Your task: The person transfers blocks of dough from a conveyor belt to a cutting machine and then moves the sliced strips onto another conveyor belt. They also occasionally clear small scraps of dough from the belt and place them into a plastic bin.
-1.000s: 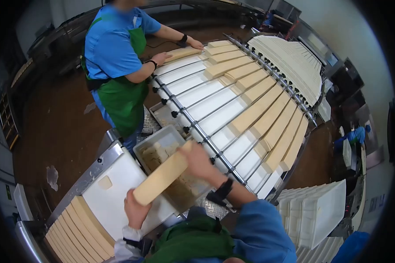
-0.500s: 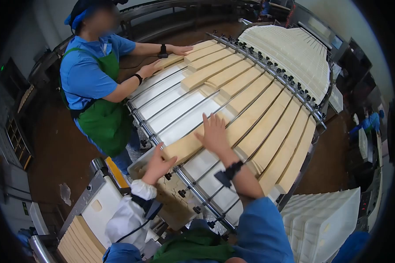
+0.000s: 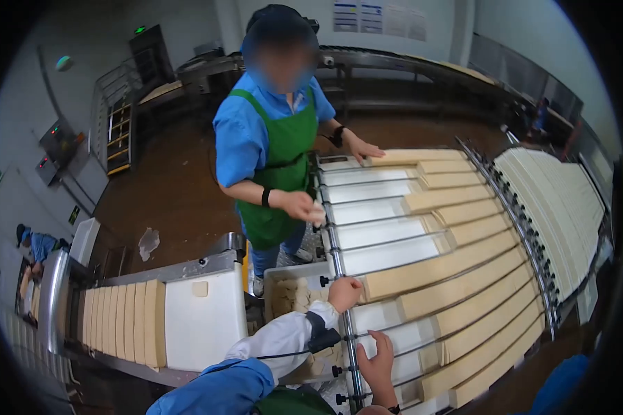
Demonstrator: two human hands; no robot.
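Observation:
Long pale dough strips (image 3: 457,266) lie in lanes between thin metal rods on a white conveyor (image 3: 384,235). My left hand (image 3: 345,293) is closed at the near end of one strip, by the metal cross bar; what its fingers hold, if anything, is hidden. Over the white belt near the bar, my right hand (image 3: 377,360) is open, its thumb and fingers apart, with nothing in it. Below my left arm a bin (image 3: 271,283) holds cut dough pieces.
Across the conveyor's left side stands a co-worker (image 3: 277,145), one hand on a strip, the other holding a dough piece (image 3: 317,214). At the left, a second belt (image 3: 208,325) carries upright dough slabs (image 3: 124,321). A knobbed bar (image 3: 519,228) crosses the far end.
The view has swung left. My left hand has gone from open to closed at the strip's end. My right hand has left the strip. The co-worker's near hand now holds a dough piece.

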